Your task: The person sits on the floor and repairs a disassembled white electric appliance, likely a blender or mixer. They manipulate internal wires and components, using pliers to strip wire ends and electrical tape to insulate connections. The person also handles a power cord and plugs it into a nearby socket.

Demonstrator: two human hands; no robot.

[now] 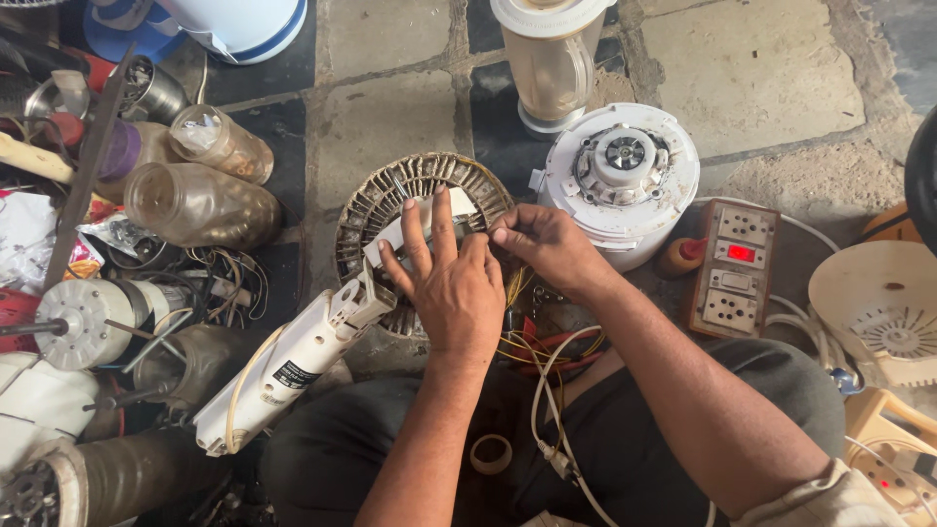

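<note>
A round motor stator (pixel 390 195) with worn copper windings rests on the stone floor in front of me. My left hand (pixel 444 283) lies flat over its lower right part, fingers spread and pointing away. My right hand (pixel 547 244) pinches something small at the stator's right edge, thumb and fingers closed together; what it grips is too small to make out. A white elongated appliance body (pixel 293 361) leans from my left knee up to the stator. Yellow and red wires (pixel 532 337) run beneath both hands.
A white mixer base (pixel 625 185) and a blender jar (pixel 551 59) stand beyond the stator. A switch-and-socket board (pixel 734 268) with a lit red indicator lies to the right. Plastic jars (pixel 195 200), motors and scrap parts crowd the left. A tape roll (pixel 491 454) sits on my lap.
</note>
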